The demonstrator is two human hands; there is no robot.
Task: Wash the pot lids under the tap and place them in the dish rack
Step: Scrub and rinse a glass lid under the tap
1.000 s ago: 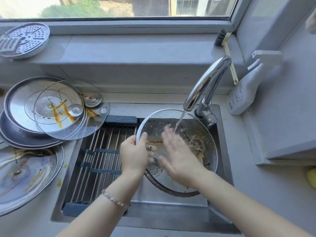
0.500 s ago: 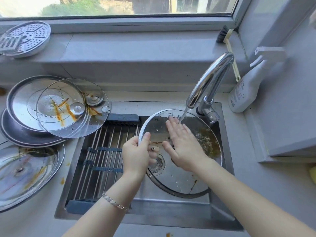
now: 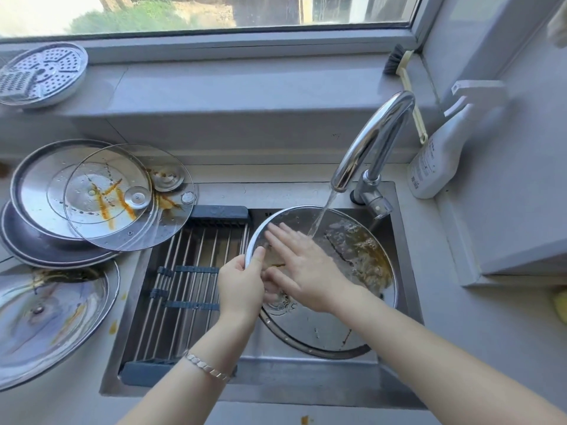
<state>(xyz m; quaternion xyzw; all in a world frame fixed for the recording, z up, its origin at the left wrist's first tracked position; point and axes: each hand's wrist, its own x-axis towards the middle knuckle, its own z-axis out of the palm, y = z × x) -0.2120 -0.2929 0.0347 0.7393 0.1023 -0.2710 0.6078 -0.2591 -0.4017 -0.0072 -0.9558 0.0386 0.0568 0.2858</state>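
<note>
First lid under the tap, the rest waiting dirty.

The dish rack (image 3: pixel 190 280) over the sink's (image 3: pixel 306 384) left half holds nothing, so no lid is finished; a glass lid (image 3: pixel 322 326) sits tilted in the basin at about 3 o'clock from the rack, with brown residue at its 2 o'clock edge where the tap (image 3: pixel 371 139) water lands. At 9 to 10 o'clock on the counter, stained lids (image 3: pixel 101 191) lie stacked, unwashed. The left hand (image 3: pixel 241 286) pinches the lid's rim at its 9 o'clock side, thumb on top. The right hand (image 3: pixel 306 268) lies flat on the glass, fingers spread and pointing toward 10 o'clock, gripping nothing, apparently rubbing.
</note>
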